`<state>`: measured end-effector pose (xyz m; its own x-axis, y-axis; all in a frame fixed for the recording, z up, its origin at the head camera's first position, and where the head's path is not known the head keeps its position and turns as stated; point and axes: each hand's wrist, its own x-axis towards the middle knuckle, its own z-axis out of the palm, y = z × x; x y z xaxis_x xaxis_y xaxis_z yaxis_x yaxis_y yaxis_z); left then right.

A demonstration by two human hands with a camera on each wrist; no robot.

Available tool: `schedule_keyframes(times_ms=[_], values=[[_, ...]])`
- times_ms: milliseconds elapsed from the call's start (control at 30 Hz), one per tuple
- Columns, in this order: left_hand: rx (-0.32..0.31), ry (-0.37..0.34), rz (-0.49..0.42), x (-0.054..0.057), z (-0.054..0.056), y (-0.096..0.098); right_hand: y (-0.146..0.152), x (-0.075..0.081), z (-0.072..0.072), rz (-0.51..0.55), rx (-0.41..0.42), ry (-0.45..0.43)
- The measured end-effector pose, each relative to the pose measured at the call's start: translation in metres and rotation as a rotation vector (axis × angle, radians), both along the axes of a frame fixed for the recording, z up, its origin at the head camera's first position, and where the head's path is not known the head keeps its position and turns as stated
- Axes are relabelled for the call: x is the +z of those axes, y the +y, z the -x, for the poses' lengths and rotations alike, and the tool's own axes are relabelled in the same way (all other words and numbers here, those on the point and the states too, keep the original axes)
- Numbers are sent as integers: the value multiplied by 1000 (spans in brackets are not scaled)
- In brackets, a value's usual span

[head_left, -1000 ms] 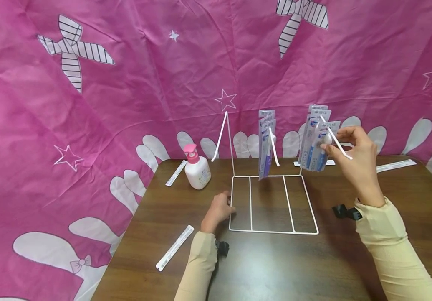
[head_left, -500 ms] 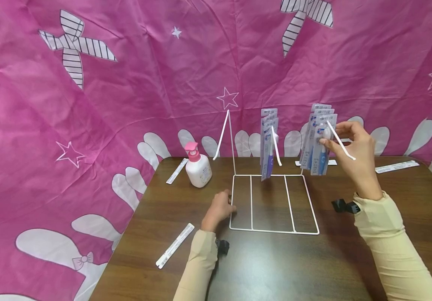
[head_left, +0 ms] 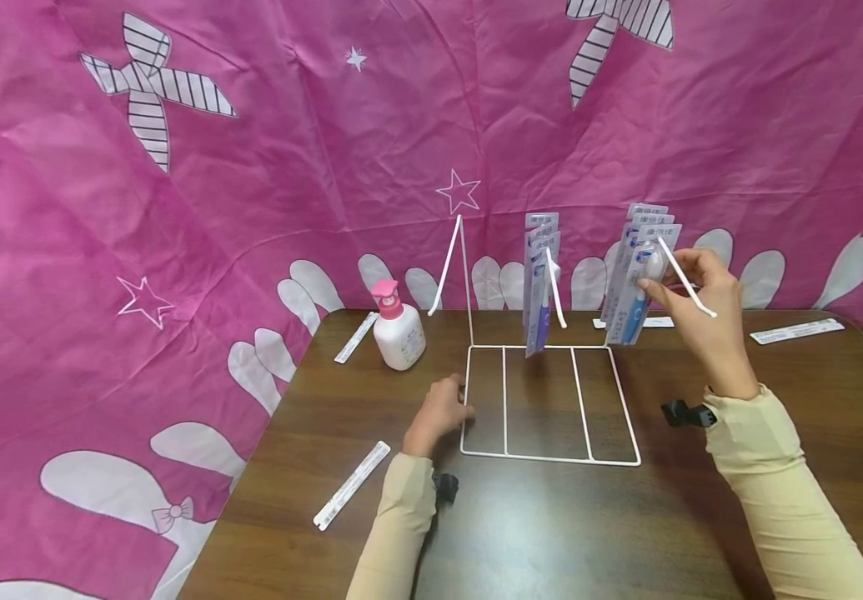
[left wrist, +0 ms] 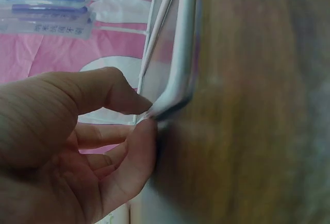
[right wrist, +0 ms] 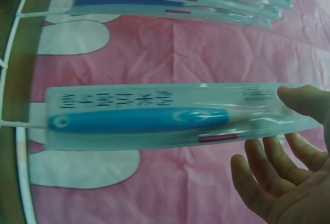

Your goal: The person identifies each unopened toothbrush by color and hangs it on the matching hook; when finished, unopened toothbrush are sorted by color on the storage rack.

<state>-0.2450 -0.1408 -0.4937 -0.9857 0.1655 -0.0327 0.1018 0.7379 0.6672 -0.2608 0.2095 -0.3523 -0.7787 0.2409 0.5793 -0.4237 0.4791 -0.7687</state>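
A white wire display rack point(head_left: 551, 458) with hooks stands on the table. My left hand point(head_left: 440, 412) pinches the left side of its base, thumb and index finger meeting at the wire in the left wrist view. On the right hook hang several packaged toothbrushes, the front one a blue toothbrush pack point(head_left: 632, 304). My right hand point(head_left: 709, 308) holds that pack near its top edge, thumb on the face and fingers behind. The hook's tip projects in front of the pack. Several purple toothbrush packs point(head_left: 539, 292) hang on the middle hook; the left hook point(head_left: 444, 271) bears none.
A white pump bottle point(head_left: 399, 337) with a pink head stands left of the rack. Flat white strips lie on the table, one at the front left point(head_left: 352, 486) and one at the right point(head_left: 796, 331), with others further back. A pink patterned cloth point(head_left: 311, 150) hangs behind.
The front blue pack has shifted back along the right hook toward the others and hangs straighter, my right hand moving with it. My left hand stays at the rack base.
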Motion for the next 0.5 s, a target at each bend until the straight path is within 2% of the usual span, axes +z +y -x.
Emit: schedule_keyframes(times_ms=[133, 233, 300, 367, 500], values=[[-19, -58, 1, 6, 4, 3, 9, -10, 1, -17, 18, -53], [-47, -99, 58, 16, 9, 4, 18, -20, 2, -22, 54, -89], [-75, -88, 126, 24, 14, 2, 26, -27, 3, -41, 78, -110], [-96, -46, 185, 30, 19, 0, 33, -33, 3, -66, 95, -129], [-77, 61, 240, 39, 28, -7, 45, -40, 2, -207, 52, -165]])
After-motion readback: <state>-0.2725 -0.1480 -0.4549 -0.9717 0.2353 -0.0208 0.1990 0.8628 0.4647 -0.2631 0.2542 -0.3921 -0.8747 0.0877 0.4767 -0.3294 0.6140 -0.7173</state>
